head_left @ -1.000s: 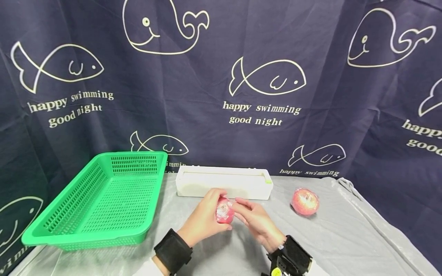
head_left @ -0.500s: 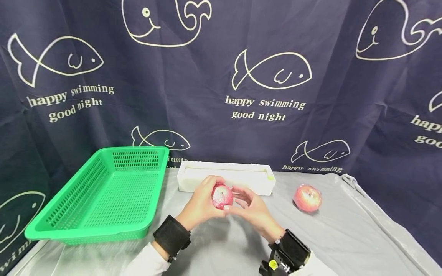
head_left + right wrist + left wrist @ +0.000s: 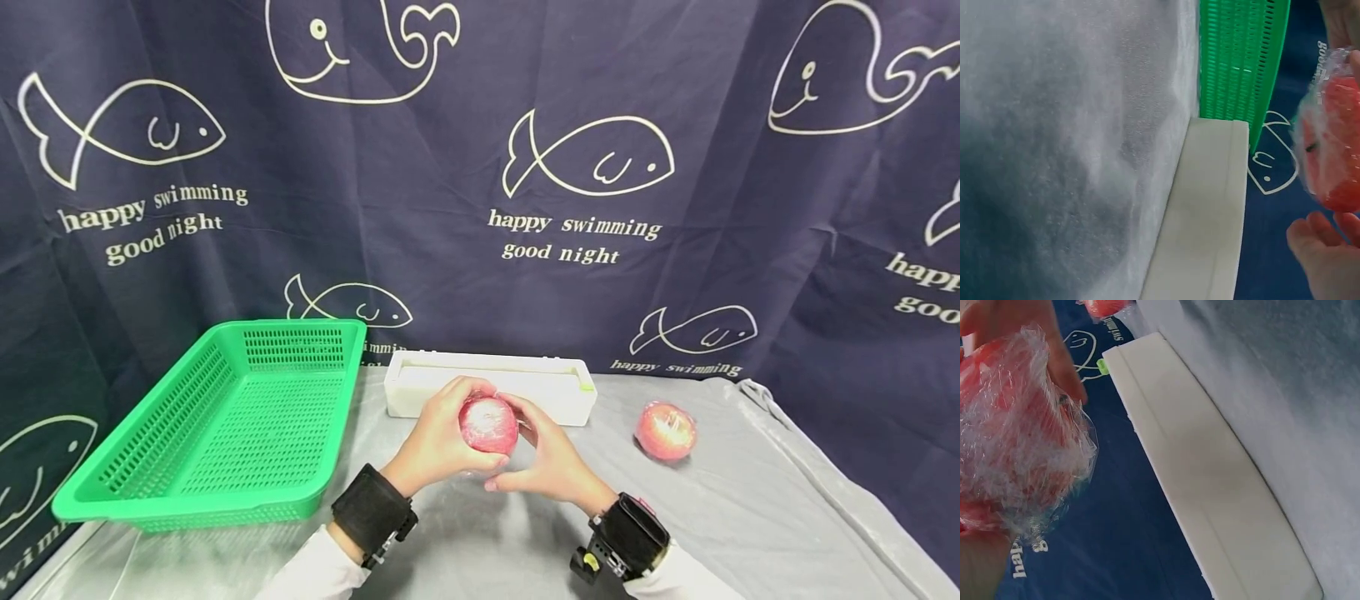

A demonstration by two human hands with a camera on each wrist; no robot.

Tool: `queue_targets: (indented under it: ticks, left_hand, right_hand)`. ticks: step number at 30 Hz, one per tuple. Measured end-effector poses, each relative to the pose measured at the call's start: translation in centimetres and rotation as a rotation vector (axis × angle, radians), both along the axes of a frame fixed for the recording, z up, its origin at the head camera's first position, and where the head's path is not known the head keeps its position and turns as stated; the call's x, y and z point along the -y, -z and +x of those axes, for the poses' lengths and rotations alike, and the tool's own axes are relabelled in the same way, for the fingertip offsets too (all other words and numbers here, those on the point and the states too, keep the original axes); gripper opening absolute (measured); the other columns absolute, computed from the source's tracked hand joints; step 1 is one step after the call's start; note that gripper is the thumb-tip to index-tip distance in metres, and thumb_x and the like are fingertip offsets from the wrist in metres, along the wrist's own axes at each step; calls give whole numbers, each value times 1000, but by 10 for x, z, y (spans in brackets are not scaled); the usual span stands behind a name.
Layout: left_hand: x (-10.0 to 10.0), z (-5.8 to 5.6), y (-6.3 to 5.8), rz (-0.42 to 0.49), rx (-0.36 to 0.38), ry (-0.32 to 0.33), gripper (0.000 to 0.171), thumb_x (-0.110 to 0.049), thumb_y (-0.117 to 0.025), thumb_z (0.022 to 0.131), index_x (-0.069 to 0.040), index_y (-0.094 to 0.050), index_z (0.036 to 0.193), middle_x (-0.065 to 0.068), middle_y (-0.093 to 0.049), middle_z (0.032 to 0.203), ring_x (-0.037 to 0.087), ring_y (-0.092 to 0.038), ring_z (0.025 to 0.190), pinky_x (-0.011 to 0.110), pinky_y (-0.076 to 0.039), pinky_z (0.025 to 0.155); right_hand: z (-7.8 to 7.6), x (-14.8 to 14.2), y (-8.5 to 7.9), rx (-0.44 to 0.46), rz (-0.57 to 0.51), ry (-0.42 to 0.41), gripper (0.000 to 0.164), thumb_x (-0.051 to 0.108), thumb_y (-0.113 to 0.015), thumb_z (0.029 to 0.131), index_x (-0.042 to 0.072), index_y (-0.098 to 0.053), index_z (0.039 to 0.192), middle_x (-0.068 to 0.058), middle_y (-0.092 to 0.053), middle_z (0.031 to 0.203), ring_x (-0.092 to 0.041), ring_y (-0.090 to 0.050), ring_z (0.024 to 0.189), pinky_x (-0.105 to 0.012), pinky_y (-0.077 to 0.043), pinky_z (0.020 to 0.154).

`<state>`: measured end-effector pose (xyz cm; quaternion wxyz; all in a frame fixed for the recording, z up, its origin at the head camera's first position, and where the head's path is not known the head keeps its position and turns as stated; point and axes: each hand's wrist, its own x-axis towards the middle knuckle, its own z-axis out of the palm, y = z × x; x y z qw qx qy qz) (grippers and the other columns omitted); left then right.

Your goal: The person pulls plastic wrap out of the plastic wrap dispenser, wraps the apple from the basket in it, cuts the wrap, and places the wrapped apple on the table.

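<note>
My left hand (image 3: 433, 442) grips a red apple (image 3: 489, 427) in front of me, fingers over its far side and thumb on the near side. Clear plastic film wraps this apple, bunched and crinkled on the side seen in the left wrist view (image 3: 1022, 437). My right hand (image 3: 551, 462) is at the apple's right side, its fingers reaching toward the top and its thumb apart below. In the right wrist view the right fingertips (image 3: 1319, 228) lie close under the apple; contact is hard to tell. A second film-wrapped apple (image 3: 666, 430) lies on the right of the table.
A long white box (image 3: 491, 404) with a small green tab stands behind the hands. On the left is a green perforated basket (image 3: 318, 492). Grey cloth (image 3: 750, 500) covers the table, and a dark blue printed curtain (image 3: 442, 208) hangs behind.
The apple has turned in the left hand, showing more of its rounded face. Right fingers shifted from pinching at its side to a wider spread, with the thumb now away from it.
</note>
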<state>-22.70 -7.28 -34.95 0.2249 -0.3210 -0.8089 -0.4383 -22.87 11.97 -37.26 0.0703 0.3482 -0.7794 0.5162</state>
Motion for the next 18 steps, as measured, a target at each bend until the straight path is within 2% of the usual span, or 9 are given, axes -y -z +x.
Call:
queue_targets:
  ticks: [5, 7, 11, 14, 16, 18]
  left_hand:
    - [-2, 2, -2, 12, 27, 11, 69, -21, -91, 54, -9, -58, 114, 1, -64, 109, 14, -60, 102, 29, -54, 87]
    - [-2, 3, -3, 36, 70, 16, 72, -22, -92, 54, -10, -59, 116, 0, -64, 112, 14, -61, 104, 29, -53, 89]
    - [2, 7, -5, 97, 135, 18, 85, -26, -94, 51, -16, -56, 126, -3, -63, 124, 13, -58, 115, 37, -50, 97]
    - [7, 8, -7, 105, 137, 30, 98, -31, -95, 48, -23, -50, 135, -5, -57, 134, 15, -53, 126, 44, -45, 104]
    - [10, 7, -6, 96, 136, 40, 105, -32, -96, 47, -23, -46, 139, -4, -54, 139, 19, -49, 131, 48, -43, 107]
    - [12, 7, -3, 92, 166, 39, 110, -31, -96, 46, -21, -43, 142, -3, -51, 142, 21, -46, 134, 49, -41, 109]
  right_hand:
    - [0, 2, 0, 10, -61, 3, 82, 5, -86, 62, 5, -47, 135, -16, -56, 129, 1, -53, 114, -19, -48, 99]
    - [-1, 2, 1, 2, -89, -11, 78, 1, -84, 63, 2, -48, 132, -19, -57, 126, 1, -54, 110, -19, -50, 96]
    - [-1, 1, 2, 20, -119, -19, 76, 2, -85, 64, 2, -49, 131, -20, -57, 125, 1, -56, 110, -19, -51, 94]
    - [-1, -1, 2, 41, -125, 28, 75, 5, -86, 65, 2, -50, 131, -19, -58, 126, 2, -57, 110, -17, -51, 94]
    - [-1, -4, 0, 55, -134, 68, 74, 5, -85, 65, 2, -50, 130, -20, -58, 126, 3, -57, 109, -16, -51, 93]
    - [-1, -6, -2, 72, -143, 105, 74, 6, -86, 65, 3, -51, 130, -20, -58, 126, 3, -57, 108, -15, -50, 93]
